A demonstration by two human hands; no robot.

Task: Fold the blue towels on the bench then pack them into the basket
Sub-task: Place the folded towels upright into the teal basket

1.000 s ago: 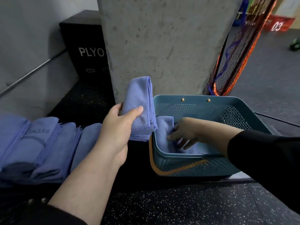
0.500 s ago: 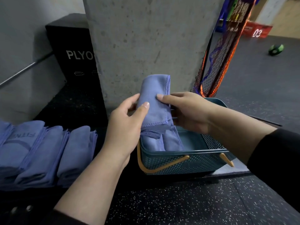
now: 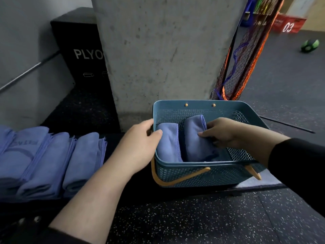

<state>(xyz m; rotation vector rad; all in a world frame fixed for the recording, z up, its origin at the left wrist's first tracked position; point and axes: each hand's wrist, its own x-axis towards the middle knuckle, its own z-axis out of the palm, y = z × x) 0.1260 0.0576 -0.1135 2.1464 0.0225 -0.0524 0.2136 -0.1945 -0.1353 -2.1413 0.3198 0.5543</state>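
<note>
A teal mesh basket [image 3: 202,173] with orange handles stands on the dark bench. Two folded blue towels stand side by side in it, one at the left wall [image 3: 168,148] and one beside it [image 3: 193,138]. My left hand [image 3: 140,138] grips the basket's left rim, its thumb lying over the edge against the left towel. Inside the basket, my right hand [image 3: 223,132] holds the right towel with curled fingers on its right side. A row of several folded blue towels [image 3: 52,161] lies on the bench to the left.
A concrete pillar [image 3: 167,50] rises right behind the basket. A black plyo box [image 3: 79,50] stands at the back left. An orange-and-black net bag [image 3: 241,67] hangs at the right. A green ball [image 3: 309,45] lies on the far floor. Speckled rubber flooring [image 3: 193,217] runs in front.
The folded towel held above the basket by both hands has come down into it beside the first towel. My left hand has shifted from the towel to the basket rim.
</note>
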